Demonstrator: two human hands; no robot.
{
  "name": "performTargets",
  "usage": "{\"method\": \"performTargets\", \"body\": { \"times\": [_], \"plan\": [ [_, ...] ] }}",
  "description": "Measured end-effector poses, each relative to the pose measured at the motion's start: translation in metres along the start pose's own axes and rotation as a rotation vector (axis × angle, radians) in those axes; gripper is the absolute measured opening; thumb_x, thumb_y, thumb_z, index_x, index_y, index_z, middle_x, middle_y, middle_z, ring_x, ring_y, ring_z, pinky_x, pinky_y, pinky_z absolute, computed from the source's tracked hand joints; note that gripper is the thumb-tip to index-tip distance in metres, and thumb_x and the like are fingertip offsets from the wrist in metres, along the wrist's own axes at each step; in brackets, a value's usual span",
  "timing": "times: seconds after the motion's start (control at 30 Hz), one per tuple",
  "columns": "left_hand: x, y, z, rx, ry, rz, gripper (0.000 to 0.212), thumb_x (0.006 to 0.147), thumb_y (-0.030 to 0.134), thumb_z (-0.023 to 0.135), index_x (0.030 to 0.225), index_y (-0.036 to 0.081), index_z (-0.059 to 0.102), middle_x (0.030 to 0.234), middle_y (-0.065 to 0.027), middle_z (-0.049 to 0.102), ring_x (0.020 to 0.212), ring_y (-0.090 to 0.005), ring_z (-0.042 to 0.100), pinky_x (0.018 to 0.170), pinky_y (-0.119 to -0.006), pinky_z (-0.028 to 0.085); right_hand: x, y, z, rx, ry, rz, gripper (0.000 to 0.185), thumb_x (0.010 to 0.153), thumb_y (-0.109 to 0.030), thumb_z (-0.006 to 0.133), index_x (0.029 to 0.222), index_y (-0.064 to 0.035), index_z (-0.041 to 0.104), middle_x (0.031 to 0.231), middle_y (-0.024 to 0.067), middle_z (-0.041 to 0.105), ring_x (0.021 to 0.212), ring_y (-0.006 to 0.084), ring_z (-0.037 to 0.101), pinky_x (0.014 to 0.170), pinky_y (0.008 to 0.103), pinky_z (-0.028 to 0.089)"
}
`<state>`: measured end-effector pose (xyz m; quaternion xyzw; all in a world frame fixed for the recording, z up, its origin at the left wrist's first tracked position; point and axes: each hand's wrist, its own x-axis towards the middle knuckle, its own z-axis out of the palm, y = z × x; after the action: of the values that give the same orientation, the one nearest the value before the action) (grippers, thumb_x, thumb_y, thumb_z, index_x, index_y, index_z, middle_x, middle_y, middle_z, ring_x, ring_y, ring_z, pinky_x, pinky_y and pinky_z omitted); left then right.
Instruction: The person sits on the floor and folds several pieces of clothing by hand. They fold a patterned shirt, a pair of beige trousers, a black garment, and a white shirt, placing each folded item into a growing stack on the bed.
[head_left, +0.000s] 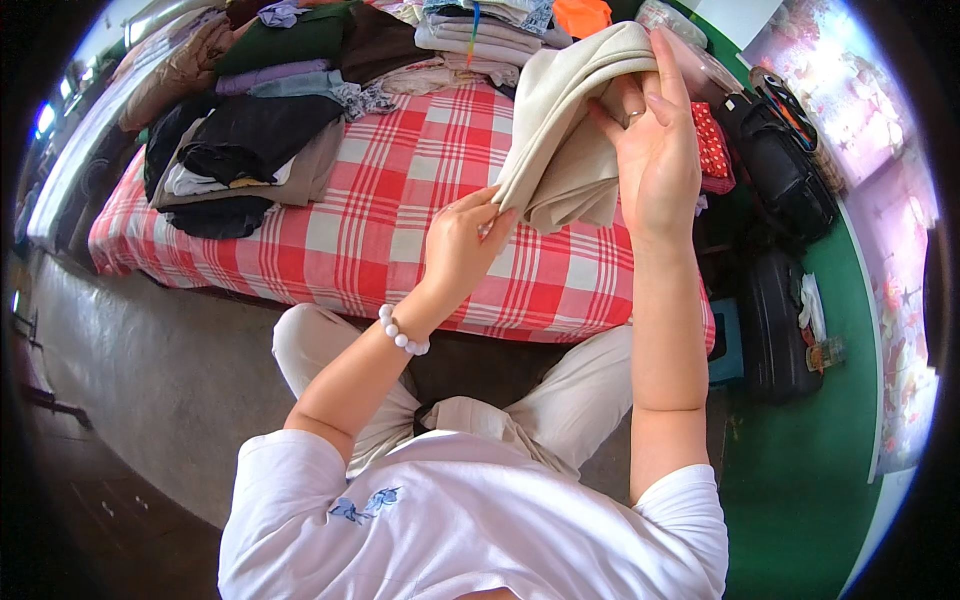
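Note:
A cream-beige folded cloth garment hangs raised above a bed with a red-and-white plaid cover. My left hand, with a white bead bracelet at the wrist, pinches its lower left edge between thumb and fingers. On the right, my right hand supports the upper end; its palm shows, some fingers are tucked under the fold, and a ring is on one finger. The garment hides part of those fingers. Dark folded clothes lie on the bed left of my hands.
Stacked folded clothes line the bed's far side, with a dark green garment at left. Red polka-dot cloth sits at the right edge. Black bags and a black suitcase stand beside the bed.

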<state>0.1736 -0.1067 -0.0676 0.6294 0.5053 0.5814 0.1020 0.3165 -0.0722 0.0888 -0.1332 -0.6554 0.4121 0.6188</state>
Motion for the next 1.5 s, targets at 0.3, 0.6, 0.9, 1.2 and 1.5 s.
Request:
{"method": "performTargets", "body": {
  "times": [0.3, 0.6, 0.9, 1.2, 1.5],
  "plan": [
    [0.040, -0.028, -0.058, 0.253, 0.145, 0.021, 0.013, 0.080, 0.009, 0.063, 0.089, 0.001, 0.067, 0.093, -0.0141, 0.066, 0.078, -0.0306, 0.065, 0.069, -0.035, 0.051, 0.009, 0.027, -0.072, -1.108, 0.302, -0.255, 0.031, 0.076, 0.001, 0.064, 0.104, -0.0130, 0.068, 0.097, 0.0097, 0.069, 0.092, 0.0241, 0.065, 0.082, 0.0306, 0.048],
    [0.074, -0.007, -0.128, 0.371, 0.232, 0.244, 0.016, 0.076, 0.002, 0.064, 0.092, -0.004, 0.066, 0.096, -0.0125, 0.066, 0.087, -0.0255, 0.066, 0.078, -0.029, 0.051, -0.045, 0.084, -0.110, -1.505, 0.043, -0.226, 0.015, 0.070, -0.009, 0.067, 0.084, -0.0150, 0.066, 0.091, 0.0024, 0.063, 0.093, 0.0225, 0.057, 0.083, 0.0421, 0.038],
    [0.008, -0.047, -0.179, 0.532, 0.046, 0.141, 0.014, 0.078, -0.005, 0.060, 0.091, -0.005, 0.064, 0.095, -0.0101, 0.064, 0.084, -0.0225, 0.064, 0.072, -0.027, 0.051, -0.119, 0.101, -0.117, -1.123, -0.583, -0.194, 0.022, 0.063, -0.001, 0.068, 0.076, -0.0112, 0.053, 0.088, -0.0005, 0.063, 0.111, 0.0199, 0.056, 0.109, 0.0472, 0.026],
    [-0.022, -0.063, -0.197, 0.522, 0.023, 0.005, 0.012, 0.078, -0.005, 0.062, 0.090, -0.005, 0.065, 0.094, -0.0093, 0.063, 0.080, -0.0200, 0.063, 0.070, -0.026, 0.050, -0.095, 0.045, -0.105, -1.206, -0.733, -0.233, 0.028, 0.059, -0.012, 0.076, 0.077, -0.0108, 0.056, 0.074, 0.0003, 0.059, 0.090, 0.0179, 0.057, 0.110, 0.0470, 0.026],
    [-0.003, -0.033, -0.221, 0.423, 0.095, 0.041, 0.019, 0.078, -0.011, 0.059, 0.095, -0.004, 0.065, 0.095, -0.0064, 0.061, 0.088, -0.0141, 0.059, 0.073, -0.021, 0.046, -0.061, -0.017, -0.124, -1.126, -0.424, -0.025, 0.023, 0.064, 0.003, 0.069, 0.072, -0.0049, 0.049, 0.076, 0.0045, 0.055, 0.078, 0.0192, 0.057, 0.086, 0.0334, 0.044]
  ]
}}
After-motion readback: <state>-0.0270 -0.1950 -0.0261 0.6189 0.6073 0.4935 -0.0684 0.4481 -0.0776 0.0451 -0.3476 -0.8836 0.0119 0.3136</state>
